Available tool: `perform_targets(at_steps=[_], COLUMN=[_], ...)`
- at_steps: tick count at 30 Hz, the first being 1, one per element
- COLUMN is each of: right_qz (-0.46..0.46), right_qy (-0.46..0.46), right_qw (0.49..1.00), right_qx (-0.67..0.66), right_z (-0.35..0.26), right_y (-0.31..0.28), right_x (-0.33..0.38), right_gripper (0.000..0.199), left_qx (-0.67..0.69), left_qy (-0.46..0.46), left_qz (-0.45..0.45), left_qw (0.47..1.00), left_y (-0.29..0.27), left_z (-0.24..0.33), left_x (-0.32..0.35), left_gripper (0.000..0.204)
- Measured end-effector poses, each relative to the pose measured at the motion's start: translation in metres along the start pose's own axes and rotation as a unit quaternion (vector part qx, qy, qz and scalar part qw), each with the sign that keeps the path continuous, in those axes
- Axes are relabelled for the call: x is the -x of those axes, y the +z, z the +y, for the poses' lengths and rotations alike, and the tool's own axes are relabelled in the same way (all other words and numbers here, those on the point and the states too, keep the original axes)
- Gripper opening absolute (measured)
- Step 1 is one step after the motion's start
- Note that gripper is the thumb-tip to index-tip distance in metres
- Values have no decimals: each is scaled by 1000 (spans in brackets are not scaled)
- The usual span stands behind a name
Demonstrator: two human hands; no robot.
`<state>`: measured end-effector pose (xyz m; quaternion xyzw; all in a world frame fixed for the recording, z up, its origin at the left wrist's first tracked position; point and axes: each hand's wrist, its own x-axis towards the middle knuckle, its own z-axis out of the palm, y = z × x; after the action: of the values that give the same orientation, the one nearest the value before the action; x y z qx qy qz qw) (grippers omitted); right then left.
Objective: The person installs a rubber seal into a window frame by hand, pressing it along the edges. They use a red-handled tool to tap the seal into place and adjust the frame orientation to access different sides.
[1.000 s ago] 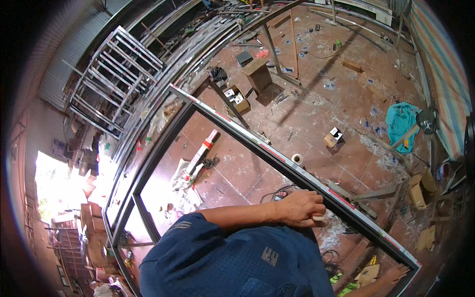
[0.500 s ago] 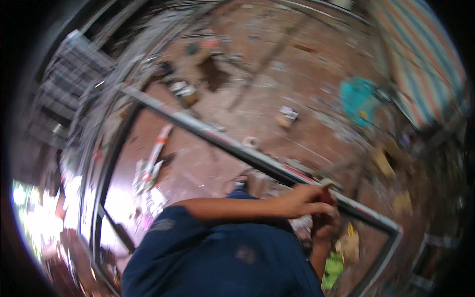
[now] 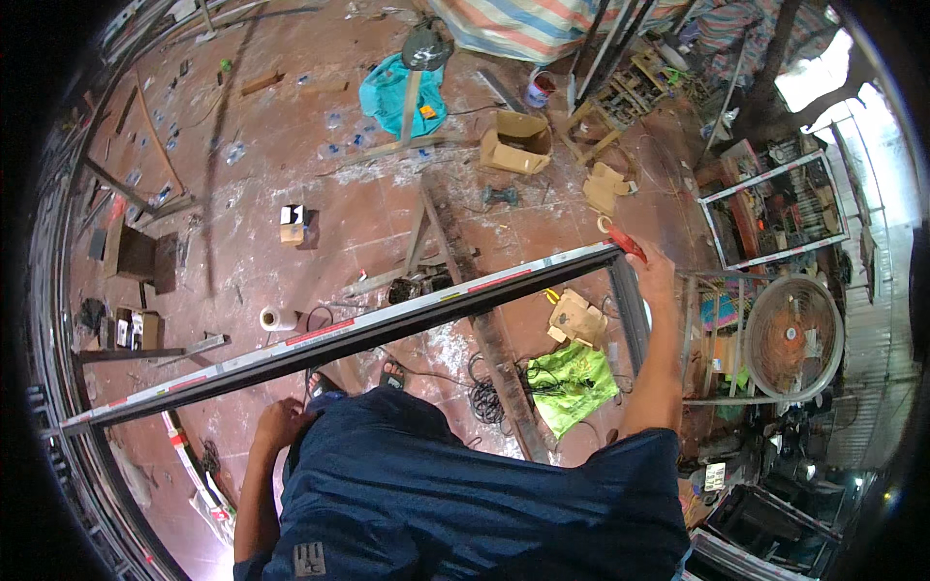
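Observation:
A long dark metal frame (image 3: 387, 329) with a pale, printed protective strip along its top edge lies across in front of me. At its far right corner my right hand (image 3: 655, 271) is closed on a red hand tool (image 3: 628, 242) with a pale ring at its end. The tool is just above the corner; whether it touches the metal I cannot tell. My left hand (image 3: 281, 423) hangs beside my dark blue shirt, near the frame's front bar, its fingers loosely bent and partly hidden. Nothing shows in it.
A rusty beam (image 3: 499, 373) runs beneath the frame. Black cable (image 3: 489, 402) and a bright green bag (image 3: 572, 392) lie on the floor. Farther off are an open cardboard box (image 3: 516, 143) and a teal cloth (image 3: 402, 97). A large round fan (image 3: 794, 339) stands at right.
My hands were together at the red tool; now they are apart, the left lowered to my side, the right still holding the tool. The view has swung to the right.

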<state>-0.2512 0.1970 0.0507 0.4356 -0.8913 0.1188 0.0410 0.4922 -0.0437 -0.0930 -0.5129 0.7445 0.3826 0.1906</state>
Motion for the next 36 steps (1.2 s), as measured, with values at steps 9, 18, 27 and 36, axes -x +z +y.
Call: perform_targets(at_steps=[9,18,27,36], right_qz=[-40,79,-432,-494], right_qy=[-4,105,-2,-159], right_qw=[998,939,698,752], right_qx=[46,-317,-571,-407], right_z=[18,-116,-453,-572], right_y=[46,53,207,267], right_x=[0,69,244,309], right_gripper=[56,27,51,69], left_qx=[121,189,146,415], left_qy=[121,109,148,219], left_qz=[94,-21,-43,-251], left_qw=[981,976,977,847], left_y=[63,49,-48,-82], left_z=[2,-6,11,-29], left_x=[-94,-61,22,-12], left_gripper=[78,47,51,58])
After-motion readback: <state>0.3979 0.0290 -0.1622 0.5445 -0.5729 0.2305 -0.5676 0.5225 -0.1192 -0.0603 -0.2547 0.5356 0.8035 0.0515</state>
